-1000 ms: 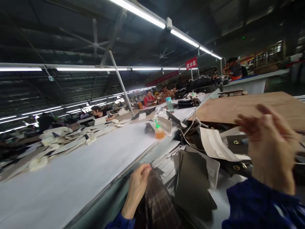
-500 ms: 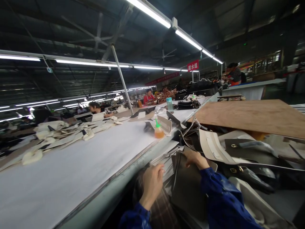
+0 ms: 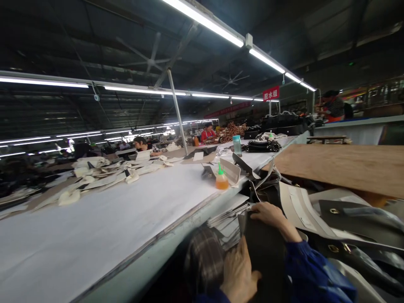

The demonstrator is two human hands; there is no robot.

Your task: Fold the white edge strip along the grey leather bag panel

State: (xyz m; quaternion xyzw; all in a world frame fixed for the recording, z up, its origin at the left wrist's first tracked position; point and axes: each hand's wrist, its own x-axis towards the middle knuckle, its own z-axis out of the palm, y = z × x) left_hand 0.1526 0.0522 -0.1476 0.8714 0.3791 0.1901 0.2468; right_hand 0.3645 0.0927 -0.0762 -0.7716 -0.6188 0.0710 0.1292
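My right hand (image 3: 270, 214) grips the top edge of a dark leather panel (image 3: 263, 252) that stands upright in a stack below the table edge; its fingers curl over the edge. My left hand (image 3: 240, 273) presses against the near left side of the same panel, fingers together along it. Both sleeves are dark blue. A plaid cloth (image 3: 203, 261) lies just left of my left hand. Thin white and grey pieces (image 3: 229, 214) are stacked behind the panel.
A long white table (image 3: 104, 223) runs to the far left, with cut pieces (image 3: 104, 176) scattered on it, an orange glue bottle (image 3: 221, 179) and a blue cup (image 3: 236, 145). A brown board (image 3: 341, 164) lies right, over bag parts with eyelets (image 3: 347, 210). Other workers sit far off.
My right hand came down from the air onto the dark panel's top edge. My left hand left the plaid cloth and moved right, onto the panel's side. The view shifted right.
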